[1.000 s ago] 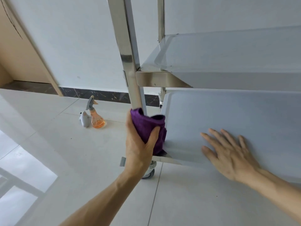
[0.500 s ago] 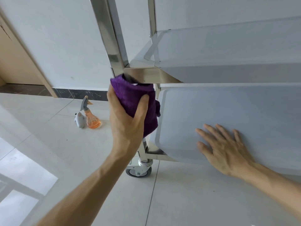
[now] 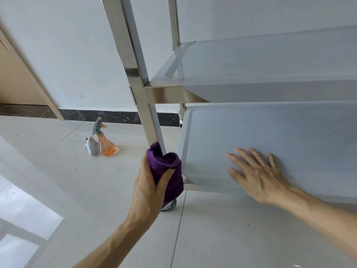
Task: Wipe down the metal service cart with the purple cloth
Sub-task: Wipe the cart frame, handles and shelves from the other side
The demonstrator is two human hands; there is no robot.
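My left hand (image 3: 148,182) gripped the cloth (image 3: 168,171), wrapped round the cart's near post (image 3: 139,78) low by the bottom shelf (image 3: 270,132). The post's long axis ran up from it. My right hand (image 3: 257,175) lay flat, fingers spread, on that shelf.

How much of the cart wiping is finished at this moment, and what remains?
Done: cannot be judged; both shelves look plain grey, with no visible wet streaks. In hand: the left hand grips the purple cloth wrapped round the bottom of the front leg, just above the wheel, while the right hand lies flat on the lower shelf. Left, probably: the upper shelf and the other legs.
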